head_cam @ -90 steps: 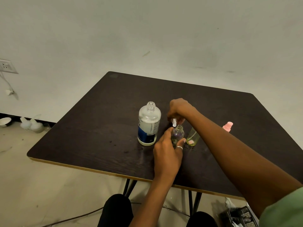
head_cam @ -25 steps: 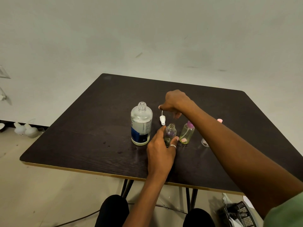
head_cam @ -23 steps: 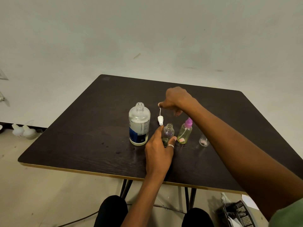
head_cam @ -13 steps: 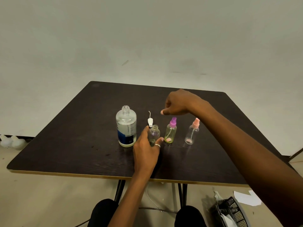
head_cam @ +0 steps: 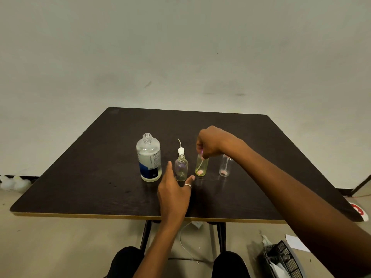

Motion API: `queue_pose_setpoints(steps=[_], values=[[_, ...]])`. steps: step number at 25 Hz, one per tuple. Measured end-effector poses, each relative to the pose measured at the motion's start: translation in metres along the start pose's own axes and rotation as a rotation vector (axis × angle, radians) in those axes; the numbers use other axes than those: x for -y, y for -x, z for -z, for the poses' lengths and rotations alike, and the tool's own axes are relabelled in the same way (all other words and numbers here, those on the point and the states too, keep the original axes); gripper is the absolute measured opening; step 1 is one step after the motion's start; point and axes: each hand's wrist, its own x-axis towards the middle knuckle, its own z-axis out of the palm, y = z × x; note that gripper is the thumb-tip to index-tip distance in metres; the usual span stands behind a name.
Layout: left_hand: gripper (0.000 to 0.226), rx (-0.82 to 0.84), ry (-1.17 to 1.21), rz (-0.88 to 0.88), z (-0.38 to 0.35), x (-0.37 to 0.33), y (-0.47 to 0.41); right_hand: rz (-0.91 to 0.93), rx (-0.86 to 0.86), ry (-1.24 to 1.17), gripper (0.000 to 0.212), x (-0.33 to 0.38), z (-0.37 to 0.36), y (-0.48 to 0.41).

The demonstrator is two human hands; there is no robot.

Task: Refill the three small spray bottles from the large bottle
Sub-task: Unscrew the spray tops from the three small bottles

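Note:
The large clear bottle [head_cam: 148, 157] with a blue label stands uncapped on the dark table [head_cam: 80, 177]. To its right a small clear bottle [head_cam: 181, 167] stands open. Its white spray head [head_cam: 181, 150] sits upside down just behind it, tube pointing up. My left hand [head_cam: 174, 190] rests in front of that bottle, thumb and fingers spread on either side, not clearly touching it. My right hand [head_cam: 210, 142] pinches the purple spray cap of the small yellow-green bottle [head_cam: 201, 167]. A third small bottle [head_cam: 224, 167] stands further right, its top hidden behind my right wrist.
The table's front edge [head_cam: 120, 215] runs just above my knees. A black mesh basket [head_cam: 285, 259] and white papers lie on the floor at the lower right. White objects [head_cam: 12, 182] sit on the floor by the wall at left. A thin cable [head_cam: 183, 243] lies under the table.
My right hand set the white spray head down behind the clear bottle and moved right onto the yellow-green bottle's purple cap. My left hand loosened its hold on the clear bottle.

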Motion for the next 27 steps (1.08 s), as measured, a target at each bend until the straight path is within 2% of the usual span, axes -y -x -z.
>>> queue_pose_setpoints(steps=[3, 6, 10, 13, 18, 22, 27], values=[[0.074, -0.116, -0.014, -0.134, 0.002, -0.006, 0.027, 0.004, -0.003, 0.007, 0.012, 0.002, 0.000, 0.001], [0.066, -0.098, -0.018, -0.276, -0.008, -0.012, 0.041, 0.004, 0.009, 0.016, 0.012, 0.002, -0.001, 0.006], [0.074, 0.087, 0.005, -0.204, -0.021, -0.030, 0.040, 0.001, 0.017, 0.001, 0.009, 0.002, -0.004, 0.017], [0.075, 0.127, 0.020, -0.200, -0.035, -0.031, 0.030, 0.012, 0.012, -0.007, 0.008, 0.003, -0.005, 0.026], [0.037, 0.157, 0.112, -0.142, -0.045, -0.032, 0.011, 0.016, -0.003, -0.017, 0.008, 0.002, -0.007, 0.030], [0.032, 0.160, 0.130, -0.151, -0.045, -0.030, 0.009, 0.023, 0.006, -0.002, 0.009, 0.001, -0.006, 0.033], [0.039, 0.175, 0.145, -0.107, -0.048, -0.029, 0.004, -0.088, -0.098, 0.057, 0.046, 0.002, -0.004, 0.041]])
